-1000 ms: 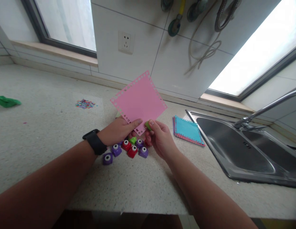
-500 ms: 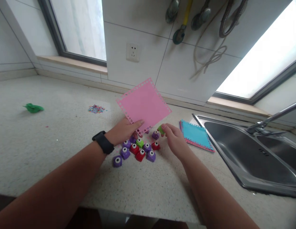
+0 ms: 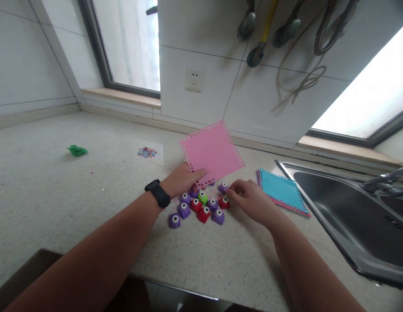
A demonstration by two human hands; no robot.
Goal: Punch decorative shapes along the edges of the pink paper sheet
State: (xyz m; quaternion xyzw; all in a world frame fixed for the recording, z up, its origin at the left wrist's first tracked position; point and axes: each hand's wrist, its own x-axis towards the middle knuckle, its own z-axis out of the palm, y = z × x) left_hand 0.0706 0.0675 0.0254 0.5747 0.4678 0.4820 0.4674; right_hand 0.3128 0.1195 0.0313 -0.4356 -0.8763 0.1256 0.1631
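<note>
My left hand (image 3: 183, 178) pinches the lower corner of a pink paper sheet (image 3: 212, 151) with punched borders and holds it tilted above the counter. Below it lies a cluster of several small purple, red and green craft punches (image 3: 198, 206). My right hand (image 3: 251, 199) rests low beside the cluster, fingers curled, its fingertips at a purple punch (image 3: 223, 187) and a red punch (image 3: 224, 202). What those fingers enclose is hidden. A black watch (image 3: 157, 193) sits on my left wrist.
A stack of punched sheets with a blue one on top (image 3: 282, 190) lies right of my right hand, beside a steel sink (image 3: 350, 216) with a faucet (image 3: 383, 181). A confetti pile (image 3: 147, 151) and a green scrap (image 3: 77, 150) lie at left. Utensils (image 3: 258, 43) hang on the tiled wall.
My right hand left the pink sheet's edge with a small green punch and dropped to the punch cluster. The left hand keeps holding the sheet. The camera view shifted left.
</note>
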